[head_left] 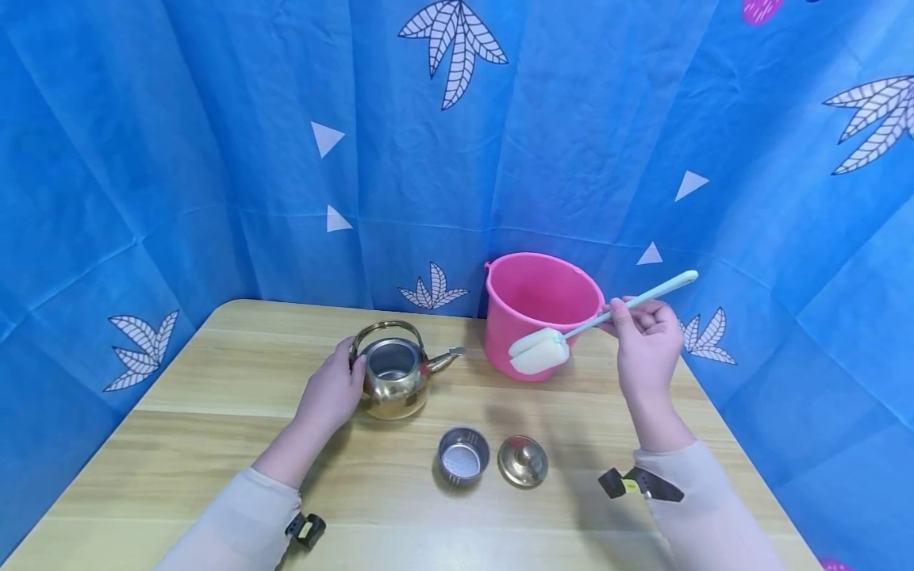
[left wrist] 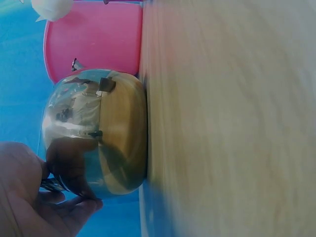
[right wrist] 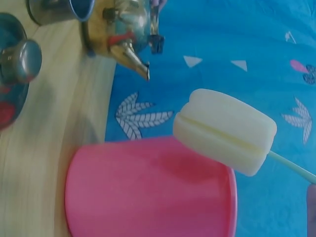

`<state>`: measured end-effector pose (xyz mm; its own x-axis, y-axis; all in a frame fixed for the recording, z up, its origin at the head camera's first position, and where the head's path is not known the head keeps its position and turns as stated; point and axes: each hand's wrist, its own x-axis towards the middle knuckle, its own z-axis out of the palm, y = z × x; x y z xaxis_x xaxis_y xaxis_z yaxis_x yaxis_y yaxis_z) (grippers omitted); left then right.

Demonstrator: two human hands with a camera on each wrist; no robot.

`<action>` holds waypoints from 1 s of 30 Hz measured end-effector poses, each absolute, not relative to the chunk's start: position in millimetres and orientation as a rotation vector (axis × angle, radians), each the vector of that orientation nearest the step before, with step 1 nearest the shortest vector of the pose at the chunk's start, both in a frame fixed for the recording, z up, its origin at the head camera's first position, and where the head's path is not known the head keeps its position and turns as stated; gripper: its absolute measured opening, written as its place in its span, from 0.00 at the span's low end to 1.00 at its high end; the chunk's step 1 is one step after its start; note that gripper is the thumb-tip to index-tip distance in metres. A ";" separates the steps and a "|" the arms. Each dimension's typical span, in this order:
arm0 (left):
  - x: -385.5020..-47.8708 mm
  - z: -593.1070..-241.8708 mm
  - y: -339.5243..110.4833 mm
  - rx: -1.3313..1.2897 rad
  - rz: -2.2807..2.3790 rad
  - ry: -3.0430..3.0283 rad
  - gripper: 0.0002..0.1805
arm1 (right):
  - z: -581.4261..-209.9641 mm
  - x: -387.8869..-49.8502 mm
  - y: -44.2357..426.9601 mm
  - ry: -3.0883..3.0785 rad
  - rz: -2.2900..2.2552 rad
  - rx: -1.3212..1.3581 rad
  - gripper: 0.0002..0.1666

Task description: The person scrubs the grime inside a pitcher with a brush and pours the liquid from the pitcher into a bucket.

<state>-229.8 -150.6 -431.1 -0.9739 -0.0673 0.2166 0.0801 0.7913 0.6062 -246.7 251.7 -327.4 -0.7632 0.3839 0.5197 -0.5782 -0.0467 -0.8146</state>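
A brass-coloured kettle (head_left: 394, 388) stands lidless on the table, its spout pointing right and its hoop handle raised. My left hand (head_left: 337, 385) grips the kettle's left side by the handle's base; in the left wrist view the fingers (left wrist: 74, 210) lie against the shiny body. In my right hand (head_left: 646, 341) is a sponge brush, pinched by its thin pale-green handle (head_left: 664, 287). The white sponge head (right wrist: 224, 131) hangs in front of the pink bucket's rim, tilted down to the left. What is inside the bucket (head_left: 500, 337) is hidden.
A small metal strainer cup (head_left: 462, 455) stands on the wooden table (head_left: 400, 507) in front of the kettle. Just right of it lies a round knobbed lid (head_left: 524, 461). Blue patterned curtains (head_left: 428, 159) enclose the back and sides.
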 end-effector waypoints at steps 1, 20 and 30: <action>-229.9 -431.0 -150.5 -0.010 -0.945 -2.756 0.30 | -327.3 -246.7 254.7 -1.569 1.878 0.197 0.13; -230.0 -428.6 -149.8 -0.016 -0.937 -2.760 0.30 | -329.3 -245.1 296.2 -1.587 1.859 -0.008 0.19; -230.2 -429.9 -150.3 -0.014 -0.944 -2.759 0.30 | -331.2 -243.8 299.7 -1.533 1.892 -0.010 0.18</action>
